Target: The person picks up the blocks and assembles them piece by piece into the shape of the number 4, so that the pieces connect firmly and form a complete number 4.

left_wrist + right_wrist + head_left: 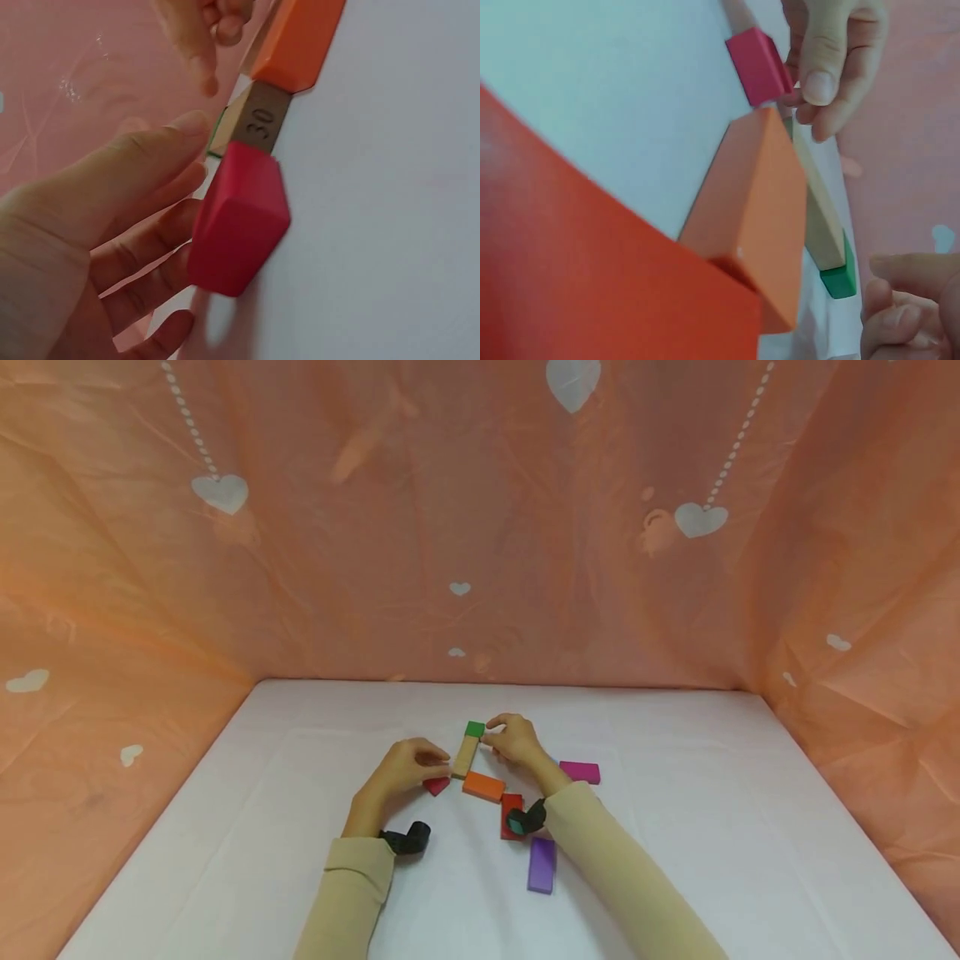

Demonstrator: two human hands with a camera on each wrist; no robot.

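My left hand (405, 766) is beside a crimson block (240, 217), its fingers loosely bent behind the block and its thumb apart from it. Whether those fingertips touch the block I cannot tell. A plain wooden block (465, 757), marked 30 on one end, lies between the hands, and a small green block (840, 277) sits at its far end. Close to the green block's right side is my right hand (516, 739), with thumb and forefinger apart and nothing visible between them. An orange block (483, 787) stretches from the wooden block's near end toward a red block (512, 802).
Nearer the front lies a purple block (542, 865), by the right sleeve. A magenta block (581, 772) lies right of the right wrist. White cloth (262, 860) covers the table, and an orange curtain with hearts (480, 527) encloses its back and sides.
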